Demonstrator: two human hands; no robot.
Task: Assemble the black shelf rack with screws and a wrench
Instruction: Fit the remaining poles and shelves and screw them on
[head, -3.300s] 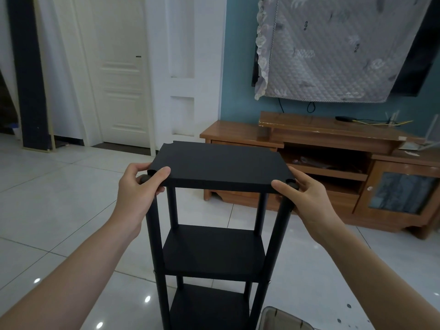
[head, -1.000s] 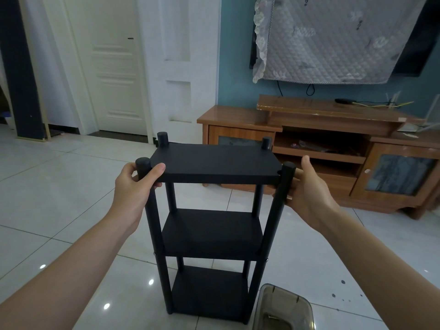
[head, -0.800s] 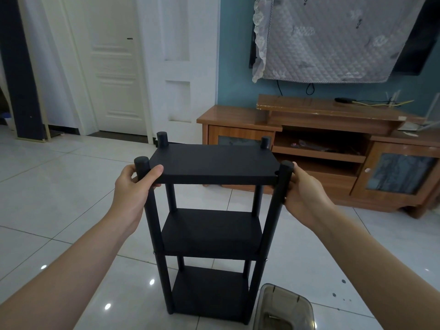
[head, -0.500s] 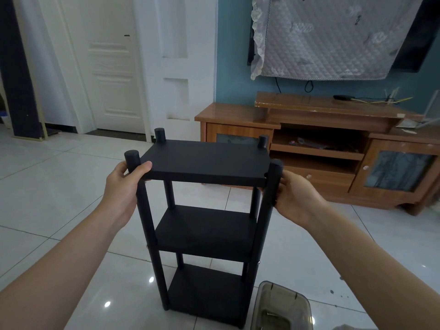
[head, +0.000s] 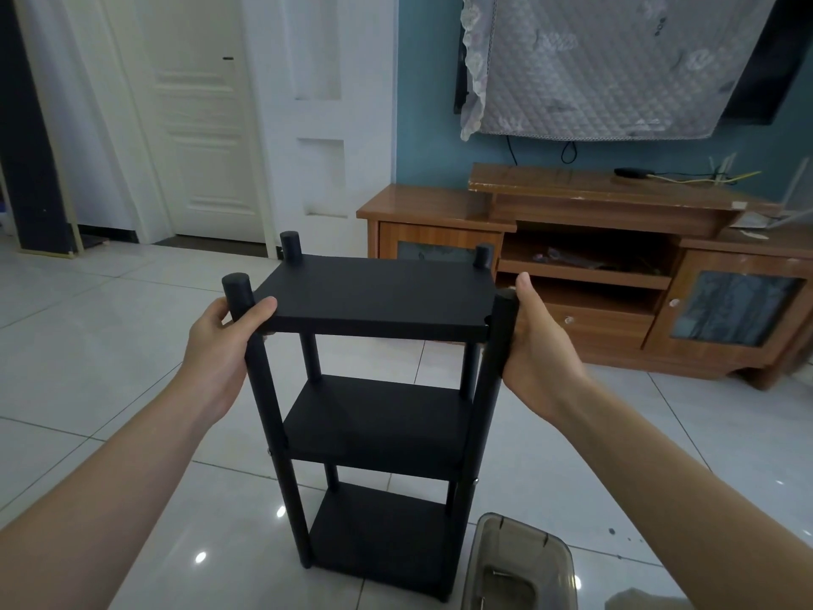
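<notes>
The black shelf rack (head: pixel 374 429) stood upright on the tiled floor (head: pixel 110 345), with the wooden TV cabinet (head: pixel 440 204) behind it. The left hand (head: pixel 220 341) clasped its near-left post (head: pixel 259 376), thumb on the top shelf (head: pixel 378 297). The right hand (head: pixel 539 345) curled round its near-right post (head: pixel 495 358) (thumb pointing up). A smoky plastic box (head: pixel 519 561) sat by the rack's right foot.

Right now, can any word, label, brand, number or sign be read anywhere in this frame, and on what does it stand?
None: no text can be read in this view.
The rack is plain black, with no label showing.
The cover on the wall bears only a faint pattern, no words.
The cabinet and the tub show no lettering.
</notes>
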